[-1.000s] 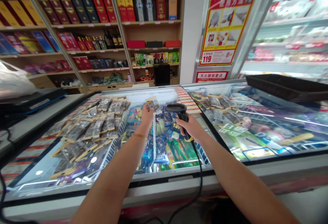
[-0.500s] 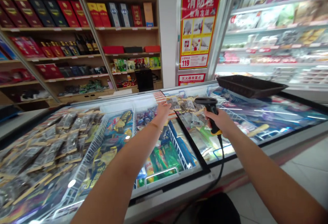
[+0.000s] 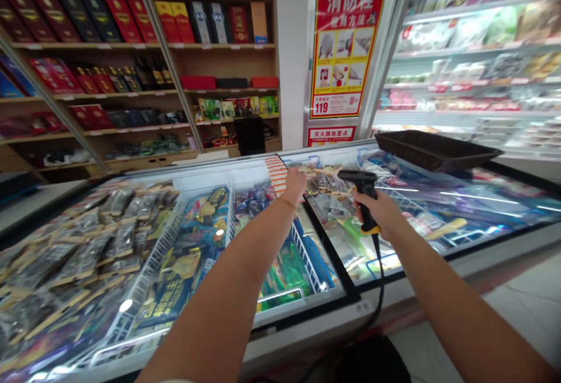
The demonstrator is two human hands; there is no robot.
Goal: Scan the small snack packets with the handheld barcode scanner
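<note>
My right hand (image 3: pixel 380 210) is wrapped round the grip of a black and yellow barcode scanner (image 3: pixel 367 184), its head pointing left over the chest freezer. A black cable (image 3: pixel 380 263) hangs from the grip. My left hand (image 3: pixel 297 181) reaches to the freezer's far part, at the left edge of a group of small clear packets with tan strips (image 3: pixel 328 182). Its fingers are small and blurred, so whether they grip a packet does not show. Beside this hand lies an orange-and-white striped piece (image 3: pixel 275 173).
Many similar packets (image 3: pixel 92 242) cover the freezer's left glass. Wire baskets inside hold green bags (image 3: pixel 287 272) and blue bags (image 3: pixel 175 289). A dark brown tray (image 3: pixel 438 150) rests on the right glass. Behind stand shelves of boxes (image 3: pixel 123 19) and a lit refrigerated display (image 3: pixel 473 73).
My left hand has moved right, from beside the striped piece to the small packets. My right hand keeps the scanner nearly in place, its head tilted slightly differently. The view has shifted slightly.
</note>
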